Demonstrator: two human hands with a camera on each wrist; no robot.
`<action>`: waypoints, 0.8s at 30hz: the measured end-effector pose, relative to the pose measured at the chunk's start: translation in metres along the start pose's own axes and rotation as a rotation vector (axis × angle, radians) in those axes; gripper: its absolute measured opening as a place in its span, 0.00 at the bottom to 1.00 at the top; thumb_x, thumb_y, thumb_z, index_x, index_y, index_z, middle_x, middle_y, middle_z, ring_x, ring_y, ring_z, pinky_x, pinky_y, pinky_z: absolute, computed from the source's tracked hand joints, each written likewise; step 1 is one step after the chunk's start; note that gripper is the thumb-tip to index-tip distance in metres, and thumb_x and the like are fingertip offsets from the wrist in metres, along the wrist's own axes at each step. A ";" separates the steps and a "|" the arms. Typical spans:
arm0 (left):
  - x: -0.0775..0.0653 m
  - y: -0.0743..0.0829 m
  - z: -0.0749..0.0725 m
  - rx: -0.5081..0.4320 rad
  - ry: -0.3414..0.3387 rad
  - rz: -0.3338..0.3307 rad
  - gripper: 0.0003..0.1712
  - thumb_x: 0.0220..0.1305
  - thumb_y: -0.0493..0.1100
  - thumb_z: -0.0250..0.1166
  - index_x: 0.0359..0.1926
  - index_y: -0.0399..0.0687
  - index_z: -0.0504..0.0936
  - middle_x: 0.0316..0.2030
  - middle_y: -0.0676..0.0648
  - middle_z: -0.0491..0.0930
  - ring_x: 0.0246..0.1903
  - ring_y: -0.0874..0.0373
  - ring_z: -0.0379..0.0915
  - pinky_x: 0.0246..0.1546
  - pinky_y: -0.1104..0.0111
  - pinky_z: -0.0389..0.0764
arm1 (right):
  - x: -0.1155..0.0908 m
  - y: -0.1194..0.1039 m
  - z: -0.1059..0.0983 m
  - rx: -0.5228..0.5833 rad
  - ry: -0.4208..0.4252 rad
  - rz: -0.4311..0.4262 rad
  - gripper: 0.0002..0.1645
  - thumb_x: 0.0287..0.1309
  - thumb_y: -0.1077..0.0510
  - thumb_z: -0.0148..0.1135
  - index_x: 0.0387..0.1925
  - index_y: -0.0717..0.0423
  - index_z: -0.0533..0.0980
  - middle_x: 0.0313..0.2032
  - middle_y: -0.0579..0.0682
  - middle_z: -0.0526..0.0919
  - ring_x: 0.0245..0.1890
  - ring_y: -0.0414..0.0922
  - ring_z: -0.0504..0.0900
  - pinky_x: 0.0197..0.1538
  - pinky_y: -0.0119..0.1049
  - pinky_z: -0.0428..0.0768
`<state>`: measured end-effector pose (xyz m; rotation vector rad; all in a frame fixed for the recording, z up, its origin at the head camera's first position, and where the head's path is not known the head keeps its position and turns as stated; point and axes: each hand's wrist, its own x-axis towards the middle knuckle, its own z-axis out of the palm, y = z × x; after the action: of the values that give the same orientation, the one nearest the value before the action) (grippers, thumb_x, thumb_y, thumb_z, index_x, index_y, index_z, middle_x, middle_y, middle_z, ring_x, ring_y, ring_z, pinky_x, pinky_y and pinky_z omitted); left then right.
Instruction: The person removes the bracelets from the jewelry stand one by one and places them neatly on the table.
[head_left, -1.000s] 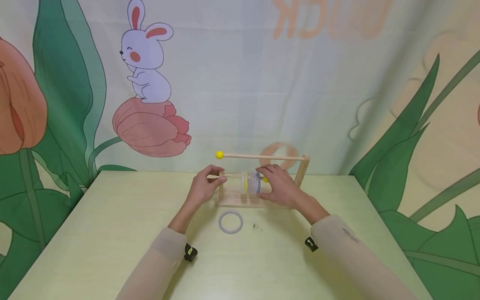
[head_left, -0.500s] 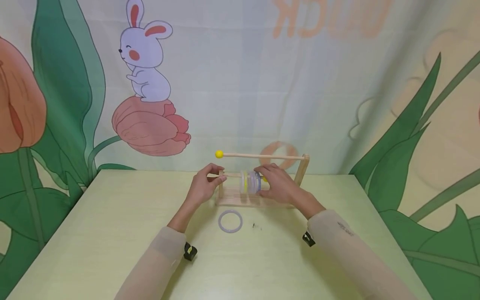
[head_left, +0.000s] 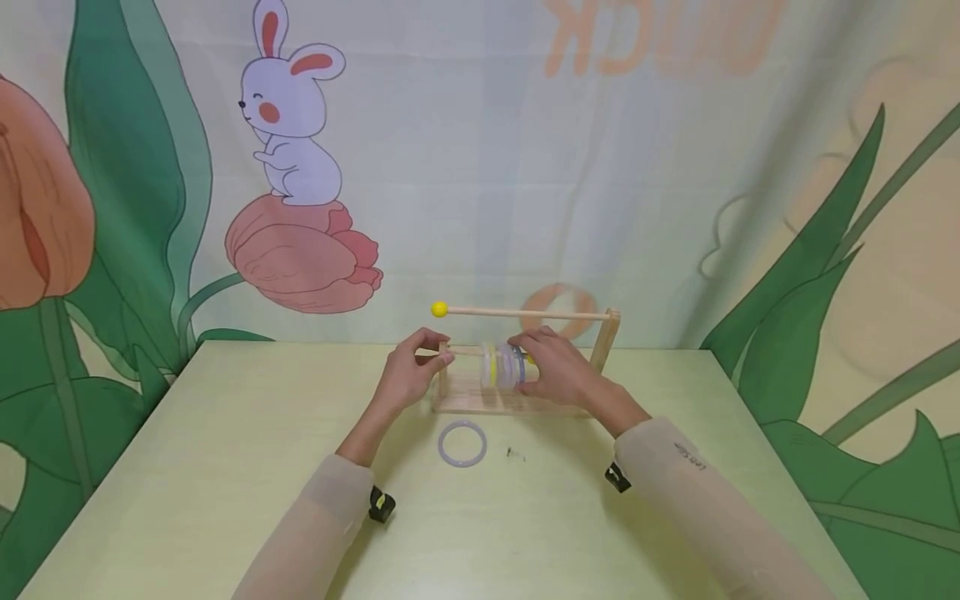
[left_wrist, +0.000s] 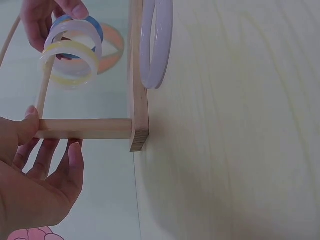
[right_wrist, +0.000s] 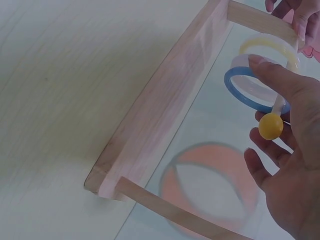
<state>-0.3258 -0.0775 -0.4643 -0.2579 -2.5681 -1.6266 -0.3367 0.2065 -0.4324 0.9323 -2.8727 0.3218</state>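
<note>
A wooden display rack (head_left: 480,403) stands near the table's back edge. My left hand (head_left: 405,375) pinches the top of its short left post (left_wrist: 90,129), where the lower dowel (head_left: 467,351) meets it. Several bangles hang on that dowel. Among them are a yellow-and-white bangle (left_wrist: 70,80) and a blue bangle (right_wrist: 228,86) nearest the dowel's yellow ball end (right_wrist: 270,126). My right hand (head_left: 558,367) grips the blue bangle, thumb on its upper rim and fingers behind. The right fingertips are partly hidden in the head view.
A lavender bangle (head_left: 441,444) lies flat on the table in front of the rack, with tiny dark specks (head_left: 510,452) to its right. An upper dowel (head_left: 525,314) with a yellow ball runs above the hands from the tall right post (head_left: 605,342). A printed curtain (head_left: 480,167) hangs behind.
My right hand and forearm have shifted slightly to the left at the bangles. My left hand keeps its hold on the post, and the loose lavender bangle has not moved.
</note>
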 end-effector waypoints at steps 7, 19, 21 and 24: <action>0.000 -0.001 0.001 0.006 -0.004 0.003 0.19 0.74 0.47 0.70 0.62 0.49 0.82 0.55 0.43 0.83 0.58 0.41 0.83 0.58 0.49 0.84 | -0.001 0.001 -0.006 0.026 0.002 0.035 0.47 0.53 0.43 0.84 0.69 0.57 0.75 0.66 0.56 0.79 0.70 0.59 0.72 0.70 0.59 0.72; 0.000 -0.001 -0.002 -0.010 0.001 -0.004 0.20 0.73 0.47 0.71 0.62 0.49 0.82 0.55 0.43 0.83 0.58 0.41 0.84 0.57 0.49 0.85 | -0.007 0.006 -0.008 0.076 0.035 0.065 0.46 0.51 0.42 0.85 0.65 0.58 0.77 0.56 0.52 0.84 0.55 0.51 0.80 0.58 0.50 0.81; 0.001 -0.001 -0.002 -0.011 0.002 0.002 0.20 0.73 0.47 0.71 0.62 0.48 0.82 0.55 0.43 0.83 0.57 0.41 0.84 0.57 0.49 0.85 | -0.009 0.007 -0.009 0.093 0.042 0.071 0.44 0.51 0.43 0.86 0.64 0.58 0.77 0.54 0.51 0.84 0.54 0.50 0.80 0.57 0.49 0.81; 0.001 0.000 -0.001 -0.008 -0.003 0.008 0.21 0.74 0.47 0.71 0.62 0.47 0.82 0.55 0.43 0.83 0.58 0.40 0.84 0.57 0.49 0.84 | -0.013 0.008 -0.009 0.110 0.051 0.078 0.42 0.51 0.44 0.86 0.62 0.57 0.77 0.53 0.52 0.84 0.54 0.50 0.79 0.57 0.49 0.81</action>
<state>-0.3264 -0.0783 -0.4640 -0.2704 -2.5596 -1.6353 -0.3309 0.2220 -0.4270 0.8170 -2.8746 0.5074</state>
